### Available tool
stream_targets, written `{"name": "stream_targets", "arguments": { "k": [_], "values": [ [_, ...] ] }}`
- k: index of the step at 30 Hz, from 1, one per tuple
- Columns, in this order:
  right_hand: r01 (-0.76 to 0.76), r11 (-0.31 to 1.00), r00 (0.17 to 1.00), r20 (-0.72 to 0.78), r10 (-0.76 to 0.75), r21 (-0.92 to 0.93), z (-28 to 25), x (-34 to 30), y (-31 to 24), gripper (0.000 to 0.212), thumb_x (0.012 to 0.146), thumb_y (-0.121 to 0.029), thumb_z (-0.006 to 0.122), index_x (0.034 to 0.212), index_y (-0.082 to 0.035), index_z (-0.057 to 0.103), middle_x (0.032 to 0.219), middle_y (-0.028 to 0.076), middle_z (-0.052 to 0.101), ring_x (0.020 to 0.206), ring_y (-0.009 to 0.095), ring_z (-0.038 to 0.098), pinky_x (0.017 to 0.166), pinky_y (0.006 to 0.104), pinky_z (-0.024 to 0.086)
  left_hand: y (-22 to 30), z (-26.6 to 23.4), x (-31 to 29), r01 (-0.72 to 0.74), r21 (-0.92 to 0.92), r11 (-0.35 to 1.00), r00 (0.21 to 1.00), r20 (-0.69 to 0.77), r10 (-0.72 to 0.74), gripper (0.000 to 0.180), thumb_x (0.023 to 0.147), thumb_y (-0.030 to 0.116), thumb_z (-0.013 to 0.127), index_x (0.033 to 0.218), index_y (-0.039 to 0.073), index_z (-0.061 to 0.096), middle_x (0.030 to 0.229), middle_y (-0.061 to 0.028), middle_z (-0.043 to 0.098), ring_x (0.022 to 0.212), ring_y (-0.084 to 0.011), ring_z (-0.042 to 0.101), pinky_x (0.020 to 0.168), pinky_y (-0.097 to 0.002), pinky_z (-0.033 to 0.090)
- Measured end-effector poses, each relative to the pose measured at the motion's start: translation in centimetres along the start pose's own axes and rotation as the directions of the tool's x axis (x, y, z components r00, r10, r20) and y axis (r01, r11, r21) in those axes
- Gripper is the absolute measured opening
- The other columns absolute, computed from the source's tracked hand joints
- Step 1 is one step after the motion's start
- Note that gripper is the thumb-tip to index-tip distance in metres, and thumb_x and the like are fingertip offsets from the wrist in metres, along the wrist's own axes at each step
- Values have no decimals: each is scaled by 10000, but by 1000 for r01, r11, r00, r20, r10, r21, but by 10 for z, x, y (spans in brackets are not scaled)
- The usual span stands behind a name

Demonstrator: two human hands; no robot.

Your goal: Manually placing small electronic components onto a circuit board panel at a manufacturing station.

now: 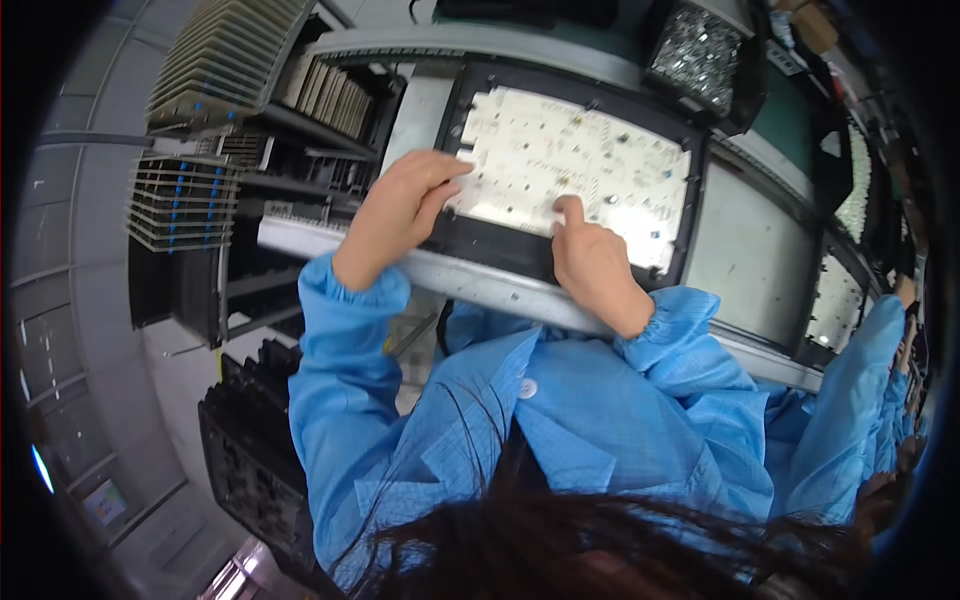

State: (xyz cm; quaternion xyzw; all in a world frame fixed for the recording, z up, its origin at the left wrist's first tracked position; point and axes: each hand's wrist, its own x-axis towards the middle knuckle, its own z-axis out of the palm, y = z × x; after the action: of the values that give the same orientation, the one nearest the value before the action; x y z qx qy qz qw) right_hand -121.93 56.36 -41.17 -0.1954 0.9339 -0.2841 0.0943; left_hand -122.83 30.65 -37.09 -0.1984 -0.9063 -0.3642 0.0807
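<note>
A white circuit board [545,150] dotted with small dark parts lies in a black frame-like carrier [495,240] on the rail line before me. My left hand [400,205] reaches over the board's left edge, thumb and forefinger apart with nothing seen between them. Over the board's lower middle is my right hand [597,262]. Its forefinger points onto the board and the other fingers are curled under. Whatever those curled fingers hold, if anything, is hidden.
A black bin [700,60] of small shiny parts stands beyond the board. Racks of upright boards [215,75] are at the far left. Metal rails [480,285] run along the near side. Another carrier with a white board [835,300] and a co-worker's blue sleeve [860,360] are at the right.
</note>
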Motion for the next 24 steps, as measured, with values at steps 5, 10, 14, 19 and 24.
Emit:
{"name": "stream_targets", "arguments": {
  "k": [5, 10, 14, 19, 24],
  "values": [
    [145, 952, 786, -553, -276, -270, -105, 94, 67, 118, 877, -126, 640, 936, -28, 611, 741, 183, 606, 712, 405, 573, 684, 493, 481, -2, 7, -33, 202, 148, 968, 966, -191, -172, 352, 903, 67, 623, 1250, 26, 582, 1286, -200, 566, 1145, -390, 560, 983, -405, 452],
    [-157, 975, 963, -243, 116, -158, -148, 173, 166, 350, 785, -206, 786, 1010, 28, 655, 968, 212, 699, 922, 350, 681, 812, 391, 526, 0, 12, -37, 291, 32, 956, 928, -251, -274, 337, 921, 82, 615, 1252, 25, 588, 1292, -209, 569, 1180, -383, 555, 1006, -403, 441],
    [-122, 983, 964, -253, 84, -137, -146, 181, 174, 276, 806, -172, 760, 978, 25, 672, 919, 194, 711, 879, 321, 696, 791, 377, 531, 1, 13, -43, 368, -3, 930, 898, -260, -356, 277, 939, 65, 590, 1209, 15, 623, 1282, -180, 597, 1182, -320, 579, 984, -347, 445],
    [-71, 997, 953, -297, 59, -30, -143, 179, 174, 139, 792, -66, 727, 910, 8, 717, 847, 181, 716, 833, 324, 700, 768, 373, 531, -2, 19, -41, 418, -21, 908, 873, -266, -408, 247, 923, 76, 619, 1162, 29, 659, 1230, -158, 633, 1123, -300, 602, 920, -337, 467],
    [-47, 997, 967, -254, 32, -54, -143, 184, 174, 114, 818, -77, 714, 907, -7, 726, 852, 153, 726, 822, 283, 708, 776, 350, 533, -3, 28, -29, 362, 29, 932, 896, -286, -339, 233, 934, 87, 619, 1158, 43, 668, 1222, -131, 651, 1077, -240, 631, 776, -272, 491]
  ]
}}
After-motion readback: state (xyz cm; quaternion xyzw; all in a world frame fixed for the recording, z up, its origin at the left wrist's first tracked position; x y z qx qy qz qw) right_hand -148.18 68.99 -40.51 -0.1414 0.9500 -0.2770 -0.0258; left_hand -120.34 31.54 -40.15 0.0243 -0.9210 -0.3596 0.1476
